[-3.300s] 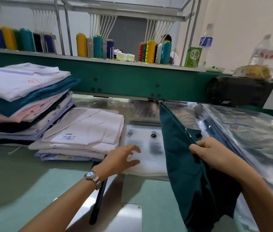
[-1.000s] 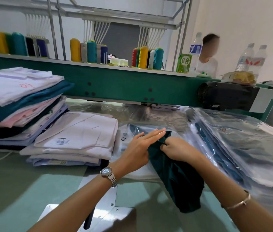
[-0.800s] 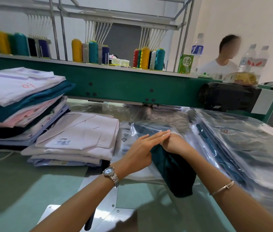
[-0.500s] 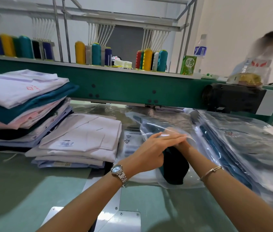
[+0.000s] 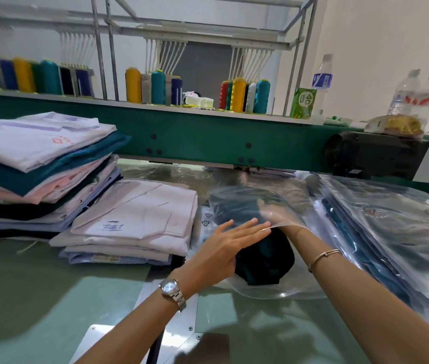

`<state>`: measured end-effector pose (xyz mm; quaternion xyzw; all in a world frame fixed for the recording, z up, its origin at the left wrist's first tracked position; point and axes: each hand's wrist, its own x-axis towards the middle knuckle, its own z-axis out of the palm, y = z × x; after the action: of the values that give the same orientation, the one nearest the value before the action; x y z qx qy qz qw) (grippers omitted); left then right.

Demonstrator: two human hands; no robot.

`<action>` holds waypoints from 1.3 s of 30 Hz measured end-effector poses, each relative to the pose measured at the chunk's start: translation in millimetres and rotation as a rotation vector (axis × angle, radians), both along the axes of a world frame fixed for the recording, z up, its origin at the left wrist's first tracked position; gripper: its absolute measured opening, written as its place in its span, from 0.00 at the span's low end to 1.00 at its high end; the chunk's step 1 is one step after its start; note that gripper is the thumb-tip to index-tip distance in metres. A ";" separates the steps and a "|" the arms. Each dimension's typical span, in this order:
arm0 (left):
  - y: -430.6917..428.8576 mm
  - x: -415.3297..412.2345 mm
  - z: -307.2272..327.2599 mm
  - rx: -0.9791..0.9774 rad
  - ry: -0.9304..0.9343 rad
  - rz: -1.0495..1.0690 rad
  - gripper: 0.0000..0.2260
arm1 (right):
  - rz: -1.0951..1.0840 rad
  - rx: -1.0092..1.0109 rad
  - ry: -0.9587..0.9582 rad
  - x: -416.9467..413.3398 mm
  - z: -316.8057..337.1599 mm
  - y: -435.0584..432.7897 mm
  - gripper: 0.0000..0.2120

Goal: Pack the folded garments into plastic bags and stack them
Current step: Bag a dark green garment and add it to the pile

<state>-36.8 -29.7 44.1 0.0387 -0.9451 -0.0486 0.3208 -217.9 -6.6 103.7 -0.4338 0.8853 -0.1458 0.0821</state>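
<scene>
Inside the plastic bag (image 5: 281, 206), right hand (hidden) pushes the garment (image 5: 263, 258).

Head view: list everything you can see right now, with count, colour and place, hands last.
dark teal garment: one, partly inside the bag, centre
clear plastic bag: one, open, around the garment
tall folded stack: one, white, teal, pink, dark, far left
short folded stack: one, mostly white, beside the tall stack
bagged garments pile: one, clear bags over blue, right
thread cones: many, yellow, teal, blue, red, on the green beam
green carton: one, on the beam
water bottles: three, clear, right rear
left hand: flat, open, at the bag mouth, watch on wrist
right hand: inside the bag, pose unclear, bracelet on wrist
</scene>
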 end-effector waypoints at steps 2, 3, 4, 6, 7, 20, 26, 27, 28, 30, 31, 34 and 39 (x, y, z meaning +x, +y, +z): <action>-3.8 7.2 -7.7 0.014 -0.007 0.028 0.44 | 0.081 0.069 0.187 -26.6 2.1 -0.2 0.16; -5.4 10.9 -12.2 0.017 -0.010 0.034 0.45 | 0.095 0.116 0.233 -28.6 -8.8 -6.6 0.14; -6.9 14.6 -16.9 0.008 -0.010 0.035 0.46 | 0.087 0.134 0.248 -31.9 -15.6 -2.2 0.13; -9.0 21.8 -27.7 -0.039 -0.011 0.035 0.48 | 0.063 0.077 0.164 -35.4 -33.5 2.0 0.11; -9.9 25.3 -33.2 -0.069 -0.015 0.039 0.49 | 0.026 0.043 0.121 -41.6 -39.6 4.2 0.08; -12.9 64.5 -64.2 -0.251 -0.093 0.498 0.23 | 0.495 0.241 0.092 31.6 -109.8 0.6 0.29; -13.1 73.4 -73.0 -0.333 -0.081 0.531 0.23 | 0.497 0.196 0.115 43.7 -123.6 -11.7 0.29; -12.9 73.2 -73.3 -0.331 -0.083 0.535 0.22 | 0.497 0.196 0.119 42.6 -123.4 -14.7 0.29; -12.3 73.1 -73.8 -0.317 -0.086 0.539 0.22 | 0.501 0.196 0.123 41.6 -123.7 -17.6 0.29; -9.9 72.7 -75.9 -0.271 -0.091 0.548 0.23 | 0.507 0.196 0.134 39.1 -124.9 -23.8 0.29; -8.0 73.1 -76.4 -0.250 -0.106 0.556 0.23 | 0.508 0.199 0.142 37.9 -125.3 -26.9 0.29; -3.4 74.6 -76.3 -0.226 -0.174 0.583 0.23 | 0.520 0.220 0.149 37.3 -123.1 -31.3 0.28; -5.4 75.1 -67.4 -0.129 -0.115 0.633 0.27 | 0.628 0.270 0.186 56.6 -108.8 -10.5 0.30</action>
<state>38.3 -35.0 -23.4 0.3126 -0.9039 0.1158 0.2680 -161.3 -17.1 -5.1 -0.6816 0.7237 0.0450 0.0983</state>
